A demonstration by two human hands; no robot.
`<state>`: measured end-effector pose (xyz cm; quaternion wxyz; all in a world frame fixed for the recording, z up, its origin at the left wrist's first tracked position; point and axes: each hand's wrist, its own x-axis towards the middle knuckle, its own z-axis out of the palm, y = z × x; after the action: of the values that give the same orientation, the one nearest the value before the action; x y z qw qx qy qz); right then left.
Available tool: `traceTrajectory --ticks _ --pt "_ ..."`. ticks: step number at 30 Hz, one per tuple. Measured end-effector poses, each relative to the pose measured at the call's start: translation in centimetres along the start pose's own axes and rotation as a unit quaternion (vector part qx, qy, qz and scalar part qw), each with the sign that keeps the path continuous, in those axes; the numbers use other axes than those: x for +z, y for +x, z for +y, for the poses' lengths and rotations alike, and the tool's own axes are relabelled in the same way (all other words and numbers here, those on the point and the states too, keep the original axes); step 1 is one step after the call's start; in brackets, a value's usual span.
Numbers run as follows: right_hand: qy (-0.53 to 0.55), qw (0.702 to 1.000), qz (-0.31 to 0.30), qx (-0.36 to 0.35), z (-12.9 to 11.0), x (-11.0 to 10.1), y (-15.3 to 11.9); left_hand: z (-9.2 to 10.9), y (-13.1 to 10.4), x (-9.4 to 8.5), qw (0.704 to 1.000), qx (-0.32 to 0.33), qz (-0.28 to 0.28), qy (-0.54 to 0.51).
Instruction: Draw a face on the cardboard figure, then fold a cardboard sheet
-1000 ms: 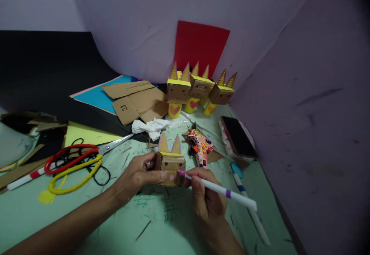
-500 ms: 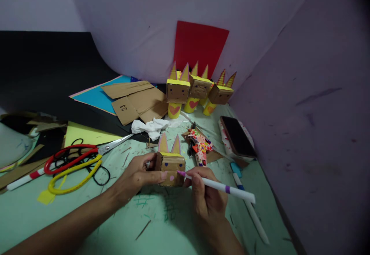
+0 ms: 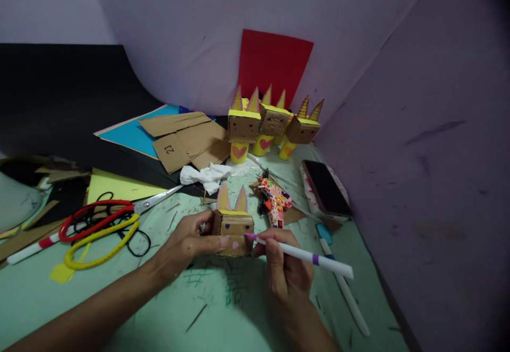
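**Purple marker (image 3: 305, 254) at the face of a small cardboard box (image 3: 235, 228)**

The eared box, with two dark eyes and a pink spot on its front, is in front of me over the green table (image 3: 223, 325). My left hand (image 3: 193, 241) grips it from the side, thumb across the front. My right hand (image 3: 285, 267) pinches the marker, its tip at the front face; I cannot tell whether it touches.

Just beyond the box lie a brightly patterned object (image 3: 274, 200) and a crumpled white tissue (image 3: 205, 175). Scissors (image 3: 147, 203) with red and yellow handles lie to the left, a phone (image 3: 326, 184) to the right. Farther back, cardboard-headed figures (image 3: 274, 120) stand together before a red sheet (image 3: 274, 62).
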<state>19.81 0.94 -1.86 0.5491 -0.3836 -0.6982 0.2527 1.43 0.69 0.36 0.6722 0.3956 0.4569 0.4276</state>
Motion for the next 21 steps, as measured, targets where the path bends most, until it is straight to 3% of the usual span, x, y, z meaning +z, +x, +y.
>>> traceTrajectory --ticks 12,17,21 --pt "0.009 0.999 -0.041 -0.023 0.49 -0.21 -0.17 -0.01 -0.02 0.02 1.000 0.001 0.003 0.001" --pt "0.013 1.000 -0.014 -0.018 0.46 -0.16 -0.14 0.17 -0.07 0.12 1.000 -0.001 0.005 0.005" --pt "0.013 0.998 -0.043 -0.034 0.27 -0.18 -0.01 0.24 -0.11 0.17 1.000 0.000 -0.003 0.007"
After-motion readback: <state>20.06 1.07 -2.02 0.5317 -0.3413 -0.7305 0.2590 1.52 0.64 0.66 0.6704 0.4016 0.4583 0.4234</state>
